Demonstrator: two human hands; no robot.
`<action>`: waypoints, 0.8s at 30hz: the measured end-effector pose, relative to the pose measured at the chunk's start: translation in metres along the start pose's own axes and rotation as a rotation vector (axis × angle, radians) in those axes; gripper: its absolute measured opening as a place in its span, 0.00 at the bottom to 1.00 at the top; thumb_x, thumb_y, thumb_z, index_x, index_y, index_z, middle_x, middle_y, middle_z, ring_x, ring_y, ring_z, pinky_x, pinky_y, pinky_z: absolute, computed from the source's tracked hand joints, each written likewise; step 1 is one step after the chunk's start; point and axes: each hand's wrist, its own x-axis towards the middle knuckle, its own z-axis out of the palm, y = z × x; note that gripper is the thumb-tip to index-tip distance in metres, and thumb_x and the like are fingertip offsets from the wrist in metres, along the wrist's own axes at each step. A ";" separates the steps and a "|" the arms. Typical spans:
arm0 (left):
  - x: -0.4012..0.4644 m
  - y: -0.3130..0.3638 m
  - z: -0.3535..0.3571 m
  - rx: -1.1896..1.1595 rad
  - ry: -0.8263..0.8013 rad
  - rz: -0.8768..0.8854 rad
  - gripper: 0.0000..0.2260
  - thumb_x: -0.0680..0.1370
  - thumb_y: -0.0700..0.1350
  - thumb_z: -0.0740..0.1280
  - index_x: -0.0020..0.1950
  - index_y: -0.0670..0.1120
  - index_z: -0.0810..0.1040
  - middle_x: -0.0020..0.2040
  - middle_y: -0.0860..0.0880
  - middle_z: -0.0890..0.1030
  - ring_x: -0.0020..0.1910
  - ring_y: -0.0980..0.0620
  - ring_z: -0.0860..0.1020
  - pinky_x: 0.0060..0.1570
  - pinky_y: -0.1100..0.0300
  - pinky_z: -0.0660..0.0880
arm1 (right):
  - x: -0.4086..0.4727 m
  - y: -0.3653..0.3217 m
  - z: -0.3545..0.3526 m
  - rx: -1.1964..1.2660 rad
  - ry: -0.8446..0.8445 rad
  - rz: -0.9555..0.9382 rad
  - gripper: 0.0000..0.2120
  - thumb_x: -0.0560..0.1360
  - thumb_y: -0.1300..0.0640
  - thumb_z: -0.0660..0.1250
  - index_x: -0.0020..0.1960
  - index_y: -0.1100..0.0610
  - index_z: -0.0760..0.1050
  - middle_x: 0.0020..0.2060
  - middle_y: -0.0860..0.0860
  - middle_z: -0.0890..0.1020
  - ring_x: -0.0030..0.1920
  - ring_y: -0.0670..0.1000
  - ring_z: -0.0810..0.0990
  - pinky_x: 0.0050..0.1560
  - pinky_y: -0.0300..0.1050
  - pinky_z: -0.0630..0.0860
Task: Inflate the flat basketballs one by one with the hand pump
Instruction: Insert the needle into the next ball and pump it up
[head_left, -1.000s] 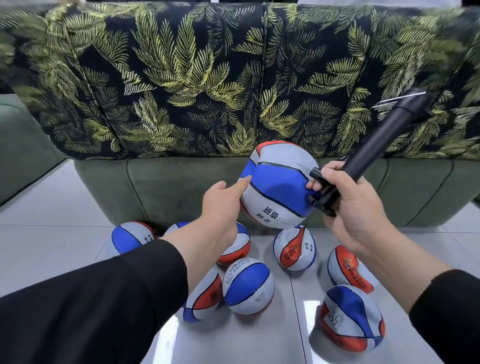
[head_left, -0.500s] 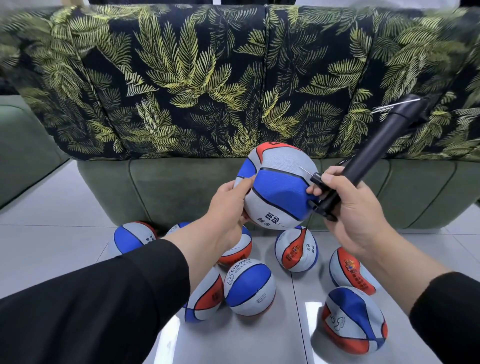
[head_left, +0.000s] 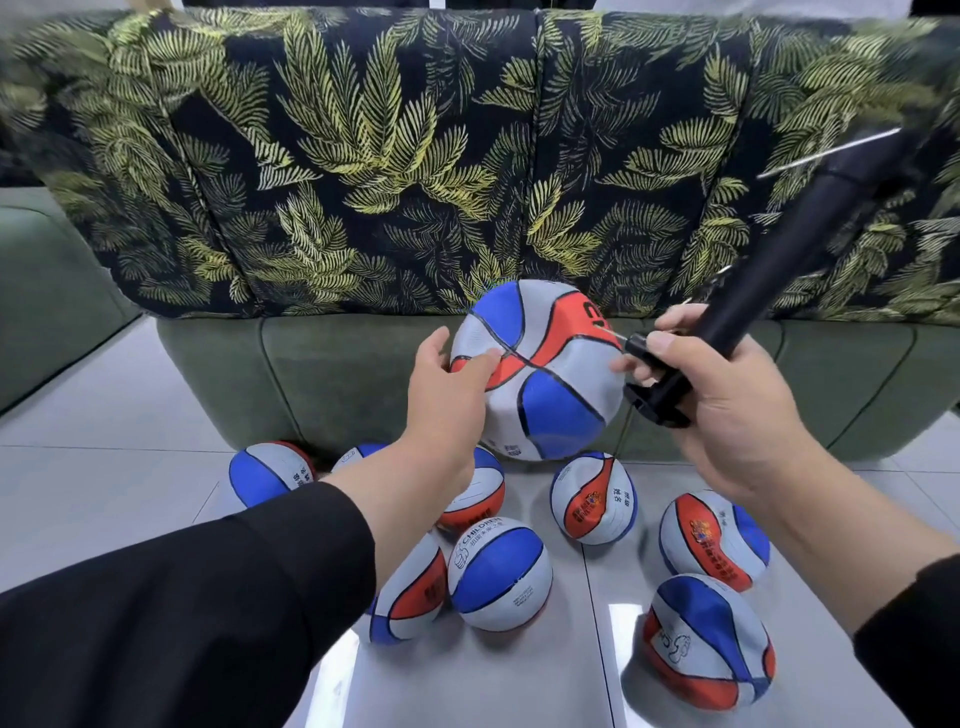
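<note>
Raised basketball (head_left: 537, 371): blue, red and grey-white panels, black seams, surface dented and wrinkled, underinflated. Black hand pump (head_left: 748, 291) tilted up to the right, its thin needle tip at the ball's upper right side. Seven more basketballs of the same colours lie on the floor below, close together; nearest right one (head_left: 709, 642) is visibly caved in, the centre one (head_left: 500, 574) looks round.
</note>
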 end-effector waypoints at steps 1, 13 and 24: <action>-0.002 -0.001 0.001 0.001 -0.013 0.020 0.38 0.73 0.52 0.74 0.81 0.55 0.64 0.71 0.54 0.76 0.65 0.52 0.79 0.68 0.48 0.76 | -0.001 0.001 0.003 -0.009 -0.036 0.001 0.08 0.78 0.65 0.68 0.47 0.52 0.76 0.37 0.58 0.76 0.38 0.53 0.82 0.48 0.50 0.77; 0.001 0.007 0.004 -0.017 -0.073 -0.060 0.07 0.79 0.52 0.70 0.52 0.51 0.84 0.50 0.53 0.87 0.50 0.51 0.84 0.50 0.54 0.80 | -0.001 0.006 0.001 -0.077 -0.008 0.018 0.08 0.78 0.65 0.70 0.46 0.53 0.78 0.32 0.51 0.78 0.37 0.54 0.77 0.50 0.59 0.72; -0.005 0.005 0.001 0.073 -0.129 -0.036 0.37 0.69 0.51 0.77 0.77 0.55 0.67 0.61 0.53 0.83 0.57 0.50 0.84 0.59 0.44 0.82 | 0.000 0.006 0.002 -0.090 -0.048 0.051 0.07 0.73 0.61 0.71 0.41 0.50 0.79 0.32 0.52 0.77 0.36 0.54 0.77 0.49 0.57 0.75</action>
